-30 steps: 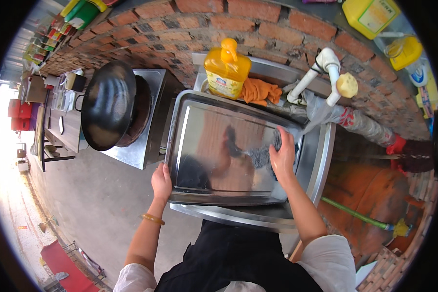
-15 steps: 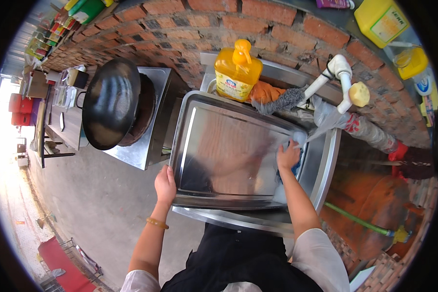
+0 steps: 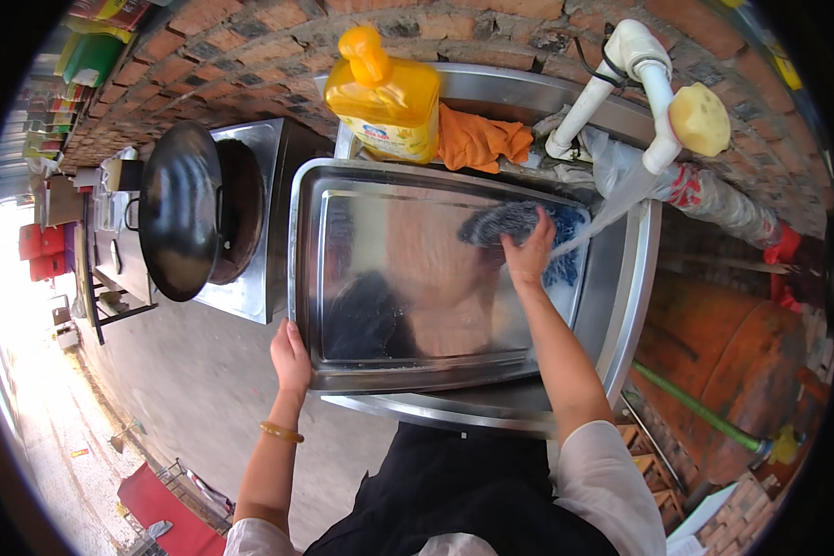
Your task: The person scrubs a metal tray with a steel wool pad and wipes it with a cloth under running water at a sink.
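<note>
A large shallow metal tray (image 3: 435,378) rests tilted over the stainless steel sink (image 3: 628,306). My left hand (image 3: 292,357) is closed on its near left corner. Over the tray's far right part, my right hand (image 3: 528,255) grips a dark grey scouring cloth (image 3: 496,223), pressed on the tray's surface. Just right of that hand, a blue mesh scrubber (image 3: 568,255) lies at the tray's right end. Water (image 3: 595,228) runs from the white pipe tap (image 3: 660,120) onto this end. My fingertips are partly hidden by the grey cloth.
A yellow pump bottle (image 3: 385,107) and an orange cloth (image 3: 482,139) stand on the sink's back ledge. Left of the sink, a black wok (image 3: 181,213) tilts on a steel stove (image 3: 264,278). A rusty tank (image 3: 723,371) and green hose (image 3: 700,408) are at the right.
The grey cloth has gone from the back ledge into my right hand on the tray. The blue scrubber has been let go. The tray and my left hand have shifted left in view.
</note>
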The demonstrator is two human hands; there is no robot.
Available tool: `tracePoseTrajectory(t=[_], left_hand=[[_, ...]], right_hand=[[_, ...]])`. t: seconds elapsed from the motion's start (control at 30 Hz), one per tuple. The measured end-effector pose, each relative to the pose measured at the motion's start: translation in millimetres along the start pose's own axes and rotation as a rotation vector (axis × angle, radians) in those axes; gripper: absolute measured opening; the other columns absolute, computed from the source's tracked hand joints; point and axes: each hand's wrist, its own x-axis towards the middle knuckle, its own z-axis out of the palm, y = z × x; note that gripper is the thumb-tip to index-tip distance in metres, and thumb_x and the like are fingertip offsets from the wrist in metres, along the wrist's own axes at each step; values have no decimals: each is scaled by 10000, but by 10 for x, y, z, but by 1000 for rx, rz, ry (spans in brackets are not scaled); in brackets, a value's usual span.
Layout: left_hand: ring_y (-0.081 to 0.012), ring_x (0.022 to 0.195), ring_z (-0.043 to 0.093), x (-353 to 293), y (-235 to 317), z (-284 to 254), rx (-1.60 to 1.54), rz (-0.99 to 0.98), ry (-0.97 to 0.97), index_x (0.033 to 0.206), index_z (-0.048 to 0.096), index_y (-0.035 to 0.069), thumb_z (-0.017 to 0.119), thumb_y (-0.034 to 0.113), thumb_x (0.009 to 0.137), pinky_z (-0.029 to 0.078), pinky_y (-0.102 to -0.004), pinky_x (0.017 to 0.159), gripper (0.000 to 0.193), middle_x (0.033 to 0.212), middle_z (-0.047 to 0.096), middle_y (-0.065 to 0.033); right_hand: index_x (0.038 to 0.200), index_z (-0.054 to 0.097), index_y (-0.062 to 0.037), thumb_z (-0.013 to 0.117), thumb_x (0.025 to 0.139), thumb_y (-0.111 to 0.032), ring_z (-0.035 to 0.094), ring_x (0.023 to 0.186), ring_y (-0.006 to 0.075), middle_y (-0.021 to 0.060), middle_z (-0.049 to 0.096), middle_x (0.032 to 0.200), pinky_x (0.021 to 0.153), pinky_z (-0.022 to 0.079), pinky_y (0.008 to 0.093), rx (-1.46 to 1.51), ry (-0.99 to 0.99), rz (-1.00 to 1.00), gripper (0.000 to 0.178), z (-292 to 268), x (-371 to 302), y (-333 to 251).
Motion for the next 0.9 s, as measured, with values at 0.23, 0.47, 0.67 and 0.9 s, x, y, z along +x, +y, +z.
tracePoseTrajectory(t=[0.23,0.47,0.67,0.9], left_hand=[[-444,642,454,2,17,-7,74,12,15,761,441,-17,325,290,992,360,-474,584,401,649,457,-245],[-455,706,508,-14,-47,14,106,9,20,776,466,-3,340,264,981,389,-506,616,360,707,526,-244],[-456,712,512,-35,-57,-18,120,13,33,785,473,3,349,253,977,396,-505,619,339,717,529,-247],[-448,682,501,31,-4,58,100,51,46,743,457,6,359,238,976,386,-493,597,343,686,516,-240]], right_hand=[[904,525,-20,659,698,18,522,876,235,99,479,969,635,463,296,438,159,-163,249,-134,70,-721],[973,523,-19,691,739,-26,487,962,266,105,481,1043,835,415,362,682,322,-102,288,-688,571,-1594],[1262,501,-75,654,812,-272,420,1148,329,147,474,1206,959,289,464,-67,455,-349,515,-474,442,-1811],[1235,518,-16,568,869,-251,361,1260,376,213,439,1312,1010,311,478,-80,-42,-431,438,-104,967,-1402]])
